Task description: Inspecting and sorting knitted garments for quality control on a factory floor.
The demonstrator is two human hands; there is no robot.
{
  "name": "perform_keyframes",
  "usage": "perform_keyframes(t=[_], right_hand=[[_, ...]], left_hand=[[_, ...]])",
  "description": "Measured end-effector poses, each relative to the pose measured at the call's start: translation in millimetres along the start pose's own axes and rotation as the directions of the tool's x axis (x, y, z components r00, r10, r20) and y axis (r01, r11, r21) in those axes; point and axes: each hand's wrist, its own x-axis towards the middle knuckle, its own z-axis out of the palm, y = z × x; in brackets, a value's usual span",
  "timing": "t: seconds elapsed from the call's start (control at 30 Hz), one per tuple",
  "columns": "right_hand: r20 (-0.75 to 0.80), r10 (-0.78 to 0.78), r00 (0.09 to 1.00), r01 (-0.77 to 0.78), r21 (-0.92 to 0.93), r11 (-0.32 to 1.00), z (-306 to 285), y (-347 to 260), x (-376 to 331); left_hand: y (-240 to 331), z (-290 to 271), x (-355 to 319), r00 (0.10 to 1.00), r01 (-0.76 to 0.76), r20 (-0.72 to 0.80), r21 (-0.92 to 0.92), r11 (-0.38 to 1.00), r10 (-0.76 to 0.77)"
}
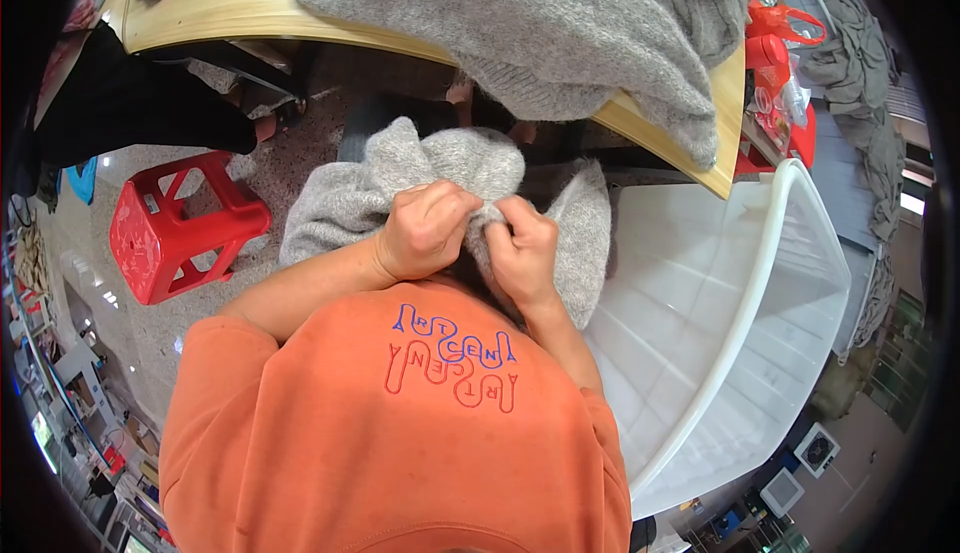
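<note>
Left hand [430,225]: closed, fingers curled in, gripping a bunched light-grey fuzzy knit cloth [445,158] at its near edge. Right hand [525,248]: also closed, thumb and fingers pinched on the same knit, just beside the left; the two nearly meet, with a gathered bit of fabric between them. Exact fingertip placement hidden by the folds.

Position of the knit: in front of the body, low, below tabletop level. Most of the bulk lies just beyond the hands, heaped in soft folds; one part spreads out past the left wrist, another stands up to the right of the right hand and drops along that forearm. Cannot tell how the right-hand part joins the rest.

Wearer's orange cotton top [400,453], with blue and red stitched lettering, fills the near foreground.

Ahead: pale wood-grain tabletop [230,3], carrying a larger heap of grey fuzzy knit fabric [560,43] that hangs over its near edge, well apart from the hands.

To the right: large white plastic bin [690,273], near the right forearm. To the left, on the speckled grey floor [285,158]: red plastic stool [140,228], lying tipped or seen at a steep slant, cannot tell which.
</note>
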Motion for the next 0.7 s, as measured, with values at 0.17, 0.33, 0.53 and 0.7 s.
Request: perform_keyframes(t=[0.17, 0.33, 0.53, 0.7], right_hand=[[0.131, 0.17, 0.977, -0.213, 0.485, 0.848, -13, -15, -8], [0.093, 0.06, 0.994, -0.088, 0.329, 0.94, -14, -17, -4], [-0.064, -0.063, 0.996, 0.068, 0.077, 0.995, -7, -20, -4], [-0.171, -0.257, 0.951, 0.21, -0.252, 0.945, 3, -8, 6]], left_hand=[[11, -13, 19, 0.985, -0.171, -0.024, -0.067, 0.983, 0.17], [12, -15, 17, 0.975, -0.224, -0.01, -0.046, 0.973, 0.224], [15, -12, 15, 0.968, -0.253, 0.006, 0.006, 0.968, 0.253], [16, -4, 13, 0.992, -0.13, -0.011, -0.004, 0.992, 0.13]])
